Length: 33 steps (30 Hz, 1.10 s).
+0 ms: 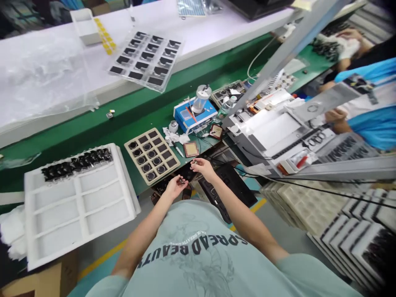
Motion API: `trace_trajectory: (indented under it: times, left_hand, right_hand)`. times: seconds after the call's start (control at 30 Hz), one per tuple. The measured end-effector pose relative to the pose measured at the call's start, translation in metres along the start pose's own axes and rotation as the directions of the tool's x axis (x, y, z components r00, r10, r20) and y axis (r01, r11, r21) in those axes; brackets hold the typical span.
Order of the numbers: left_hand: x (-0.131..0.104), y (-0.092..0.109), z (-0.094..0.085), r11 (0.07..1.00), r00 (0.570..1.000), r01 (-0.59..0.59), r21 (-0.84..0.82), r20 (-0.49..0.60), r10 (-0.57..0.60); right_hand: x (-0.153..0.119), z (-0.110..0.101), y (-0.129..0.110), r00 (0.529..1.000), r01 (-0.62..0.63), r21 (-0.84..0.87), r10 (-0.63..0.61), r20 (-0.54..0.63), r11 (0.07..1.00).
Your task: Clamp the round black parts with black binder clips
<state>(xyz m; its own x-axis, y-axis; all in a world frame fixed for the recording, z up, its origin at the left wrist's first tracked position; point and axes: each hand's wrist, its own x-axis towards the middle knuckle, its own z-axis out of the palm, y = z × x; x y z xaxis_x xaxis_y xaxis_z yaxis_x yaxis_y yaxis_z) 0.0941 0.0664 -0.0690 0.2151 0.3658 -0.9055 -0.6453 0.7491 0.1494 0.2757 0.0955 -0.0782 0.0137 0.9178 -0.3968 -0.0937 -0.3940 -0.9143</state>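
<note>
My left hand (175, 186) is in front of the bench edge, its fingers closed on a small dark part (182, 180). To its right and slightly higher, my right hand (201, 166) pinches something tiny near its fingertips, too small to name. The hands are apart. A beige compartment tray (167, 168) lies just beyond my left hand, with round dark-rimmed pieces in several compartments. Beyond my right hand sit a small square pad (191, 149), a white pen-like tool (178, 150) and crumpled white tissue (173, 137).
White foam trays (78, 194) with black parts stand at the left. A blue box (193, 117) carries a clear container (201, 99). A plastic tray (145, 60) overhangs the upper shelf (198, 35). Grey equipment (266, 128) stands right; people's hands work beyond it.
</note>
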Motion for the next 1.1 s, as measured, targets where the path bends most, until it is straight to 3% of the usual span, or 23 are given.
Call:
trace_trajectory:
  times: [0.1,0.23,0.4,0.57,0.7,0.77,0.87,1.1]
  left_hand:
    - [-0.034,0.012,-0.036,0.998,0.997,-0.048,-0.049,0.061,0.051]
    - [-0.066,0.025,-0.082,0.984,0.991,-0.120,-0.129,0.037,0.126]
    - [-0.093,0.030,-0.130,0.981,0.991,-0.107,-0.163,0.059,0.118]
    - [-0.112,0.032,-0.173,0.966,0.984,-0.140,-0.216,0.080,0.161]
    - [-0.122,0.037,-0.205,0.938,0.973,-0.167,-0.303,0.103,0.206]
    - [-0.126,0.041,-0.219,0.929,0.971,-0.162,-0.334,0.114,0.210]
    - [-0.129,0.051,-0.234,0.924,0.971,-0.154,-0.351,0.120,0.208]
    - [-0.127,0.080,-0.241,0.937,0.970,-0.173,-0.303,0.113,0.215]
  right_hand:
    - [0.029,0.034,-0.010,0.992,-0.031,-0.182,0.052,0.114,0.983]
    - [0.068,0.078,-0.029,0.960,0.080,-0.455,0.054,0.274,0.887]
    - [0.117,0.149,-0.066,0.953,0.126,-0.660,0.094,0.287,0.741]
    - [0.164,0.230,-0.102,0.953,0.173,-0.910,0.168,0.251,0.377]
    - [0.193,0.278,-0.104,0.942,0.199,-0.975,0.256,0.219,0.102]
    - [0.203,0.294,-0.097,0.934,0.211,-0.977,0.301,0.193,-0.027]
    - [0.210,0.307,-0.083,0.937,0.206,-0.969,0.312,0.157,-0.133]
    - [0.186,0.299,-0.048,0.993,0.114,-0.987,0.050,0.109,-0.109]
